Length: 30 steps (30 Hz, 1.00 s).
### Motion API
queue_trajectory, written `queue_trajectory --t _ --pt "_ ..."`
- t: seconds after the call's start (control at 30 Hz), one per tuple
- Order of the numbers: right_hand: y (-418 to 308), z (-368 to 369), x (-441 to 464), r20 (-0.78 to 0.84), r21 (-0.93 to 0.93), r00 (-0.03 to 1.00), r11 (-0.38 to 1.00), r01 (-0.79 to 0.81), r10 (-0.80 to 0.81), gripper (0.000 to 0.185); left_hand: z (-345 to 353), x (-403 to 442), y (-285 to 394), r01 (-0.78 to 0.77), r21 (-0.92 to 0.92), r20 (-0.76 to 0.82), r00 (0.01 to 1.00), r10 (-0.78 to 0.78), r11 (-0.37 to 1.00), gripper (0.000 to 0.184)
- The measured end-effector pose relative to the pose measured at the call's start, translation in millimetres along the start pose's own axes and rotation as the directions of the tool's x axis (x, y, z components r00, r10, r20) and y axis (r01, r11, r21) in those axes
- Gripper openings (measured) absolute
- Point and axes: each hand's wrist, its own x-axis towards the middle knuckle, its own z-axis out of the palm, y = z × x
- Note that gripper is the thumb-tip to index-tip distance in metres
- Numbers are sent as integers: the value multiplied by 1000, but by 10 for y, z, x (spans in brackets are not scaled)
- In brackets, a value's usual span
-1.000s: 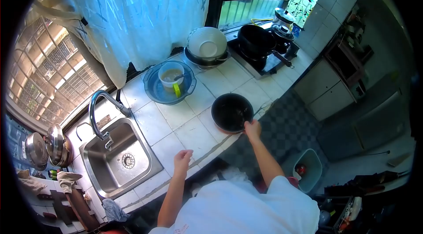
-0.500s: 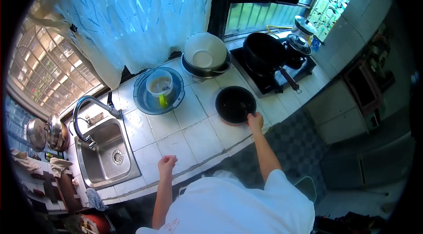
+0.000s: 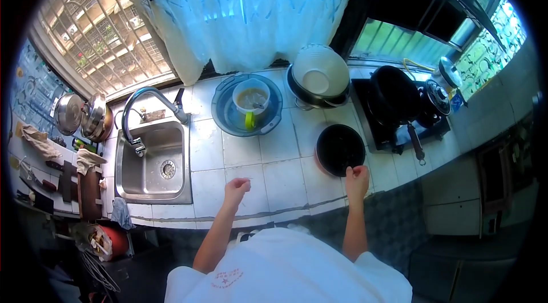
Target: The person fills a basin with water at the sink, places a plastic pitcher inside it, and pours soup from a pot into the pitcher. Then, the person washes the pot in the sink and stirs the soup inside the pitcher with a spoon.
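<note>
My right hand (image 3: 357,180) is closed at the near rim of a round pot (image 3: 341,150) with a black inside and a reddish outer side. The pot sits on the white tiled counter (image 3: 279,186), and its contents are too dark to make out. To the left, my left hand (image 3: 237,190) hovers over the counter's front part, thumb and fingers pinched together. A thin pale strand seems to show at its fingertips, too small to name. Behind both hands stands a blue basin (image 3: 221,110) holding a white cup (image 3: 242,89) with a yellow-green handle.
A steel sink (image 3: 148,174) with a curved faucet (image 3: 128,110) lies left. A cream bowl (image 3: 319,71) rests in a dark pan at the back. Right of the pot, a black wok (image 3: 394,97) with its handle toward me stands on the stove (image 3: 377,134).
My view has turned left and levelled, so the counter appears shifted right. My right hand stays at the pot's rim. My left hand stays pinched over the counter.
</note>
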Motion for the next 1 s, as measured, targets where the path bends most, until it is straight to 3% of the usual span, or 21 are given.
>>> queue_trajectory --t 0.03,0.07,0.1,0.2,0.23,0.27,0.3,0.33,0.37,0.4,0.43,0.47,0.5,0.63,0.67,0.7,0.73,0.8,0.87,0.9,1.0 --pt "-164 -195 46 7 0 1000 1000 6 -6 17 -36 19 31 5 23 47 999 -6 1000 16" --pt "-318 -397 75 411 277 898 917 -286 156 15 -108 -9 80 12 20 41 999 -13 1000 16" --pt "-395 -480 67 768 371 623 692 -619 145 14 -226 -86 152 25 -17 117 993 -23 1000 15" --pt "-110 -491 -385 931 269 197 214 -939 -307 18 -776 -340 104 133 -204 322 945 -61 970 16" --pt "207 -361 -723 985 90 48 255 -963 -167 16 -1040 -407 -94 165 -282 377 925 -49 945 15" --pt "604 -192 -1152 995 -95 -103 272 -958 -17 15 -1325 -520 -355 201 -358 431 902 -30 912 13" --pt "919 -86 -1561 925 -379 -103 866 -326 366 18 -1622 -672 -556 301 -240 408 894 -185 923 14" --pt "1338 -125 -2199 933 -344 233 869 355 274 22 -1875 -827 -758 400 -123 365 869 -333 908 15" --pt "1292 -329 -2387 942 -325 41 873 364 334 23 -2054 -932 -1041 400 330 204 854 -478 855 15" --pt "1078 -453 -2183 904 -290 -300 952 93 305 23 -2005 -1079 -1208 339 760 37 829 -559 554 18" --pt "893 -570 -2080 848 -306 -469 951 -49 248 24 -1954 -1228 -1375 229 970 -130 774 -619 82 23" --pt "733 -644 -1975 801 -313 -567 942 -124 192 25 -1912 -1289 -1649 244 970 -206 784 -586 -15 24" --pt "612 -697 -1884 768 -319 -619 936 -149 163 26 -1866 -1313 -1984 280 954 -194 847 -495 106 25" --pt "287 -506 -1748 725 -234 -677 970 -66 129 29 -1890 -1016 -3223 -71 806 9 994 108 587 31" --pt "224 -409 -1774 722 -186 -680 983 -14 127 30 -1854 -961 -3003 -264 954 268 963 -12 143 33" --pt "179 -276 -1812 729 -108 -673 992 70 127 31 -1796 -949 -2719 -487 823 431 871 -235 -293 34" --pt "162 -131 -1856 759 9 -640 981 195 120 32 -1678 -929 -2334 -488 823 433 870 -236 -290 34" --pt "187 160 -1968 871 102 -466 869 485 157 34 -1446 -1021 -1652 84 993 -46 926 -376 85 36" --pt "402 363 -2151 828 -559 16 827 -70 561 38 -1479 -1077 -1531 249 940 -145 910 -388 234 36" --pt "509 321 -2143 833 -541 43 827 -155 552 37 -1496 -1119 -1559 250 920 -123 916 -383 302 35" --pt "149 -217 -1778 918 -378 -211 902 -207 337 36 -1583 -1249 -1648 210 860 -16 923 -386 466 34"
